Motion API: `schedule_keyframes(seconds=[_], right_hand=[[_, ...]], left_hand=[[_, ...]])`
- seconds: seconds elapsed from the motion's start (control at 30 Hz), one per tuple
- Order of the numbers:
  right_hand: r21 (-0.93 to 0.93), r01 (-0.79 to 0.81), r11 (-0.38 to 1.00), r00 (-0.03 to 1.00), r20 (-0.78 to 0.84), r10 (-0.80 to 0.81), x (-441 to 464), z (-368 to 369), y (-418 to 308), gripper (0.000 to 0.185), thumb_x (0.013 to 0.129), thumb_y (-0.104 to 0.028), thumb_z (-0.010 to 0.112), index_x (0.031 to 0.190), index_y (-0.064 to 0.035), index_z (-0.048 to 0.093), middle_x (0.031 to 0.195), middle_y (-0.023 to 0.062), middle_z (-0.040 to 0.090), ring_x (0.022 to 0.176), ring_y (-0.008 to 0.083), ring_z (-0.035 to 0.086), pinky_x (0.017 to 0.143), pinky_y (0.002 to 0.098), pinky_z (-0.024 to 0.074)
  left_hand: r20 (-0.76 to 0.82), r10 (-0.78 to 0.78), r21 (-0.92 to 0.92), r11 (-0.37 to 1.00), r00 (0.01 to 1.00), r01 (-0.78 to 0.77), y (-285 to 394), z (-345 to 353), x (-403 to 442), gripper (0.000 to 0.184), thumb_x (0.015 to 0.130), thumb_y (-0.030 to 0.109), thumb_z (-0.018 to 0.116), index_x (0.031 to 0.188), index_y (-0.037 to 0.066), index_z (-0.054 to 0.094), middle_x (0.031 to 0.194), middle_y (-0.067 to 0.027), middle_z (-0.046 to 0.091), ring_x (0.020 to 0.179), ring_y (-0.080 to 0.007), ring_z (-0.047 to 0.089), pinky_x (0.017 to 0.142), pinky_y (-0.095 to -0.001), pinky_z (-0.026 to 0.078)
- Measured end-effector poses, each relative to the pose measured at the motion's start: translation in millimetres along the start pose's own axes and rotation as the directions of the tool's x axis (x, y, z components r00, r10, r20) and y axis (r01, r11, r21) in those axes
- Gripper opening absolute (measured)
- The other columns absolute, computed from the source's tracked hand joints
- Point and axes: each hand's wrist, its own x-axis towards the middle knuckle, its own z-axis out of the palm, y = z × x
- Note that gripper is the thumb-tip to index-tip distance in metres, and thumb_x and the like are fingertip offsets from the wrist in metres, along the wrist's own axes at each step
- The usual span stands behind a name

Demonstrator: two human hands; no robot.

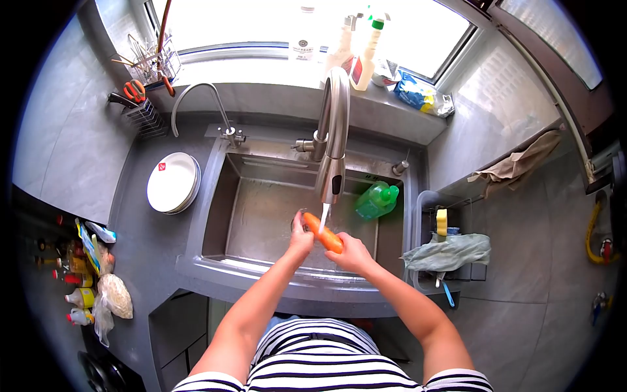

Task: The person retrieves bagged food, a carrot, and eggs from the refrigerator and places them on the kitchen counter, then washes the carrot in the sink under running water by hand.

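Carrot [326, 234] is gripped by our right hand [353, 253], over the sink [261, 206], under the running tap [332, 173]. Counter [153, 242] runs left of our grip; a bright window [255, 26] lies beyond. Our left hand [301, 238] has fingers partly hidden; we cannot tell whether it clasps. Rightward, the sink holds a bottle [377, 201]; farther, cloth [447, 253] covers part of a bin [418, 225].

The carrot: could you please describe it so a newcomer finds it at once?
At the steel sink below the window, find the running water. Under it, gripped by the right hand, is the carrot: long and orange, unlike the green bottle to its right.
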Motion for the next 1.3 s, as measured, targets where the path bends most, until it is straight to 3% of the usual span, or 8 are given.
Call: schedule_keyframes(seconds=[0.03,0.07,0.2,0.33,0.47,0.57,0.87,1.3], right_hand=[[-0.055,0.028,0.998,0.999,-0.040,-0.030,-1.2,2.6,-0.2,0.049,0.070,-0.031,0.073,0.106,-0.0035,0.055,0.098,0.0209,0.064,0.094,0.0380,0.062,0.081,0.0462,0.0498],[-0.111,0.056,0.992,0.995,-0.077,-0.065,-4.1,6.7,0.6,0.048,0.071,-0.030,0.072,0.107,-0.0038,0.054,0.099,0.0205,0.063,0.092,0.0387,0.062,0.080,0.0472,0.0498],[-0.182,0.149,0.972,0.979,-0.113,-0.172,-17.8,34.2,-1.6,0.055,0.070,-0.021,0.072,0.115,-0.0035,0.044,0.103,0.0231,0.060,0.094,0.0430,0.059,0.080,0.0483,0.0490],[0.171,0.209,0.963,0.972,-0.142,-0.186,-19.8,44.5,2.2,0.058,0.069,-0.012,0.071,0.118,-0.0027,0.040,0.092,0.0163,0.059,0.084,0.0309,0.062,0.070,0.0406,0.0505],[0.619,-0.201,0.759,0.965,0.260,0.043,-27.9,31.7,-4.6,0.056,0.068,-0.009,0.071,0.117,-0.0059,0.044,0.084,0.0049,0.058,0.066,0.0125,0.058,0.052,0.0266,0.0460],[0.721,-0.228,0.655,0.959,0.282,0.024,-28.6,27.1,-1.6,0.051,0.068,-0.008,0.071,0.113,-0.0076,0.048,0.081,0.0014,0.058,0.056,0.0074,0.055,0.044,0.0203,0.0397],[0.493,0.137,0.859,0.988,0.000,-0.157,-15.8,35.6,15.7,0.050,0.063,-0.011,0.070,0.110,-0.0030,0.054,0.091,0.0034,0.055,0.084,0.0150,0.053,0.079,0.0289,0.0452],[0.111,0.290,0.950,0.945,-0.191,-0.266,-26.1,39.0,0.3,0.056,0.069,-0.011,0.072,0.119,-0.0027,0.050,0.098,0.0076,0.062,0.084,0.0194,0.063,0.073,0.0332,0.0497]], left_hand=[[0.034,-0.260,-0.420,0.873,0.965,0.250,-0.2,2.2,-1.6,0.061,0.083,-0.001,0.053,0.140,0.007,0.032,0.127,-0.0156,0.045,0.116,-0.0253,0.050,0.096,-0.0372,0.044],[0.226,-0.150,-0.589,0.766,0.962,0.258,-12.4,-5.8,3.9,0.053,0.084,-0.003,0.052,0.134,0.006,0.036,0.119,-0.0113,0.050,0.110,-0.0207,0.052,0.091,-0.0352,0.046],[-0.103,0.006,-0.128,0.992,0.995,-0.020,-15.9,27.4,-2.0,0.025,0.094,0.017,0.054,0.116,0.008,0.045,0.093,-0.0049,0.054,0.083,-0.0162,0.055,0.075,-0.0315,0.050],[-0.145,-0.116,-0.145,0.985,0.983,0.095,-7.1,28.7,2.5,0.029,0.097,0.036,0.052,0.094,0.007,0.046,0.073,-0.0029,0.050,0.056,-0.0144,0.052,0.049,-0.0293,0.045],[0.039,-0.349,-0.423,0.843,0.936,0.332,-2.1,17.3,10.6,0.036,0.098,0.044,0.045,0.094,0.008,0.047,0.074,-0.0040,0.052,0.060,-0.0162,0.053,0.053,-0.0313,0.048],[0.223,-0.301,-0.530,0.760,0.927,0.375,0.1,10.2,8.1,0.036,0.100,0.041,0.039,0.103,0.008,0.050,0.084,-0.0074,0.056,0.073,-0.0187,0.056,0.065,-0.0332,0.051],[0.210,-0.069,-0.461,0.872,0.975,0.161,10.0,7.5,-4.7,0.031,0.100,0.018,0.036,0.127,0.005,0.047,0.105,-0.0078,0.055,0.093,-0.0178,0.055,0.085,-0.0346,0.049],[0.099,-0.067,-0.396,0.913,0.993,0.101,7.6,9.6,-10.5,0.027,0.099,0.025,0.037,0.116,0.008,0.048,0.099,-0.0049,0.053,0.088,-0.0176,0.054,0.081,-0.0324,0.049]])
